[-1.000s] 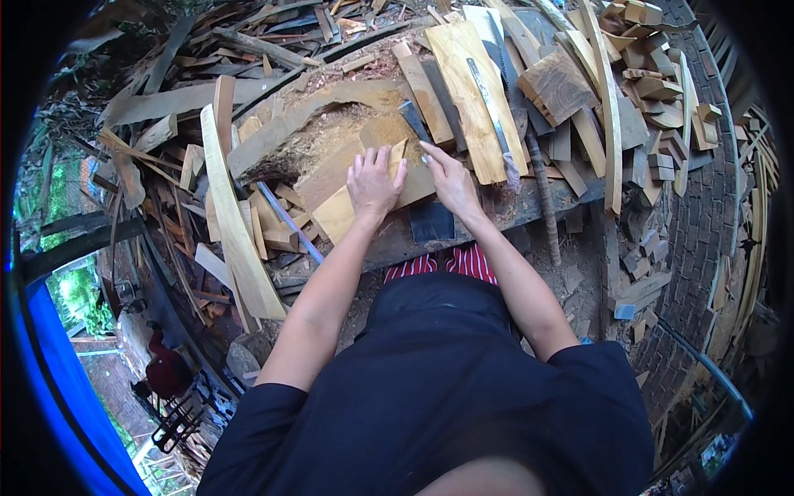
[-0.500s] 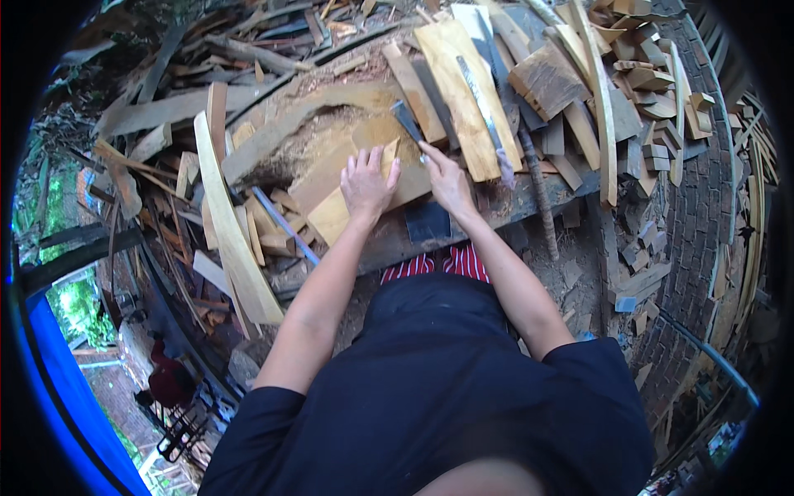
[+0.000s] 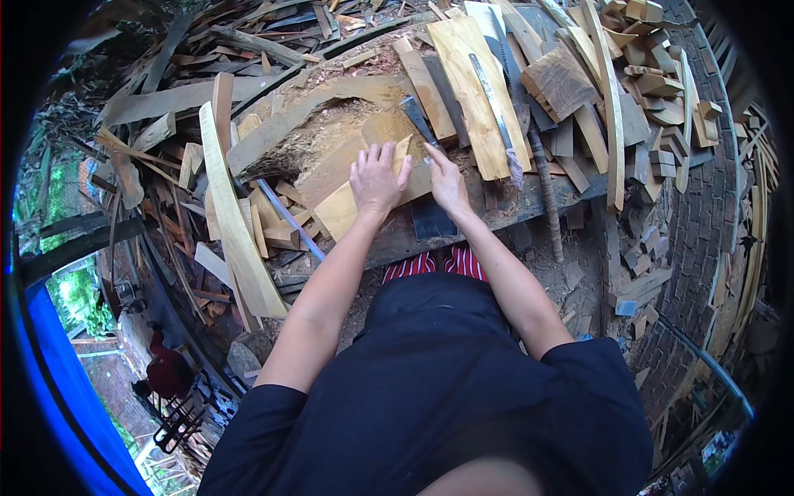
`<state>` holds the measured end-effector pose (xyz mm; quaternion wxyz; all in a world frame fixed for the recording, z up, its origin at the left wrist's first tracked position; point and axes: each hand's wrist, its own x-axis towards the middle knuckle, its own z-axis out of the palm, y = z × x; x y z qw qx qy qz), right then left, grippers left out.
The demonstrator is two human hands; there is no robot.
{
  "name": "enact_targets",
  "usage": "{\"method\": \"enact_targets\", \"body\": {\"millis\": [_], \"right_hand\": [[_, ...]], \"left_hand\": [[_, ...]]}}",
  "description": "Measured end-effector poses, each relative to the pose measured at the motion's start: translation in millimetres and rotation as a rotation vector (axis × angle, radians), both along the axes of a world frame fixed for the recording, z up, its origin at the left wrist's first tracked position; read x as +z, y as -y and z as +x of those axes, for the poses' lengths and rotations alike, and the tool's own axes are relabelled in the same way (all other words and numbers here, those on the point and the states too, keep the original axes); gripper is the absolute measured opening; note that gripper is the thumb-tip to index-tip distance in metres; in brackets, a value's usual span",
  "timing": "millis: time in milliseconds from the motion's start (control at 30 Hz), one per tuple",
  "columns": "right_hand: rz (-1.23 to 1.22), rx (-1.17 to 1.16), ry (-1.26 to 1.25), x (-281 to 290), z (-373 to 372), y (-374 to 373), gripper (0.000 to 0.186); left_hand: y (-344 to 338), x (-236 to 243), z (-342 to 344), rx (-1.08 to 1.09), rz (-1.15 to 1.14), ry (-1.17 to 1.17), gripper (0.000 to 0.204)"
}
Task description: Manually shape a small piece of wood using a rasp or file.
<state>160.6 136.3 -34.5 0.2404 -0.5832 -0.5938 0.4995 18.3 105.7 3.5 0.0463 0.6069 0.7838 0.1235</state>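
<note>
Along the near side of the bench, my left hand (image 3: 378, 179) lies spread on a pale wooden board (image 3: 337, 213), its fingers pressing the surface. To its right, my right hand (image 3: 447, 183) is closed, with its fingertips close to the board's edge. A dark flat-bladed tool (image 3: 418, 121) reaches away from those fingers toward the far left, and they appear closed on its near end. My palm hides most of the grip, so its handle does not show.
A handsaw (image 3: 491, 93) lies on a broad plank (image 3: 456, 78) to the right. Offcuts are stacked at the far right (image 3: 657, 87). A long curved board (image 3: 236, 223) leans on the left. A worn, hollowed timber (image 3: 331, 91) stands beyond my left hand.
The view has shifted slightly, so the bench sits a little farther right. My right hand has drawn slightly nearer to me. My left hand stays on the board.
</note>
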Motion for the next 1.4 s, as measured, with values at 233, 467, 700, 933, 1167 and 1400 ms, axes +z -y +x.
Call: {"method": "enact_targets", "body": {"millis": [233,467,700,933,1167,1400], "right_hand": [[-0.058,0.088,-0.061,27,1,0,0.041],[0.142,0.130,-0.047,-5,21,-5,0.044],[0.028,0.098,0.136,-11,78,-5,0.047],[0.087,0.211,0.016,23,60,-12,0.042],[0.339,0.637,0.281,80,26,29,0.045],[0.358,0.407,0.156,37,16,15,0.043]], "left_hand": [[1,-2,1,0.004,0.010,0.015,0.044],[5,-4,-6,-0.027,0.095,0.084,0.059],[82,4,-45,-0.195,-0.028,-0.196,0.095],[77,45,-65,-0.092,-0.388,0.367,0.094],[91,58,-51,-0.061,-0.442,0.612,0.090],[74,74,-21,-0.012,-0.457,0.269,0.086]]}}
